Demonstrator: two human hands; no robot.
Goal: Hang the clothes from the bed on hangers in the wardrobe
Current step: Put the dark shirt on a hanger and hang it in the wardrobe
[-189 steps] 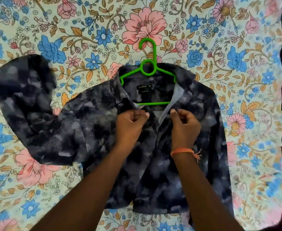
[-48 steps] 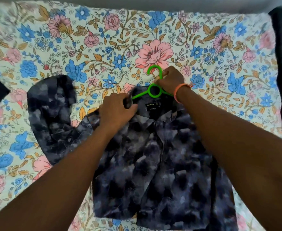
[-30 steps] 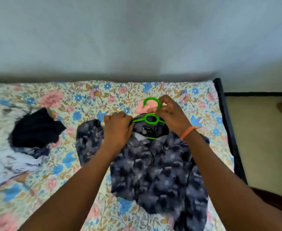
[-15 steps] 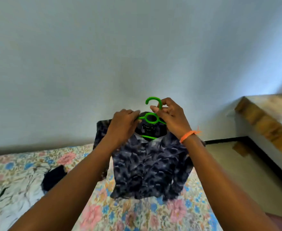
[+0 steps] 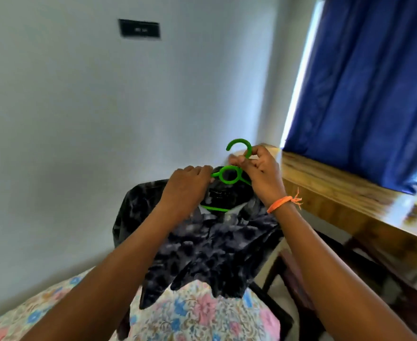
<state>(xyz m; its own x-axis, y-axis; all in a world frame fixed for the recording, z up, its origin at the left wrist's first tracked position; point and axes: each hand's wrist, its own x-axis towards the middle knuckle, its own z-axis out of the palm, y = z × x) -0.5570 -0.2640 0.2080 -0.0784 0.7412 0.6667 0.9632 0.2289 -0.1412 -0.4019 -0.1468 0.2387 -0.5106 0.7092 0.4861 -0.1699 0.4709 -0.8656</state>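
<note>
A dark grey-and-black patterned shirt [image 5: 212,247] hangs on a green plastic hanger [image 5: 229,174], lifted off the bed in front of me. My right hand [image 5: 259,173], with an orange band on its wrist, pinches the hanger's neck just below the hook. My left hand [image 5: 186,187] grips the hanger's left arm together with the shirt's collar. The shirt's hem dangles just above the floral bedsheet [image 5: 192,313]. No wardrobe is in view.
A wooden desk [image 5: 345,200] stands to the right under a blue curtain [image 5: 364,77]. A dark chair [image 5: 301,286] sits between the bed and the desk. A bare white wall with a dark switch plate [image 5: 139,29] fills the left.
Both hands finished the shirt's front on the bed, then took the hanger and lifted it with the shirt. My view has swung up and right, from the bed to the wall and desk.
</note>
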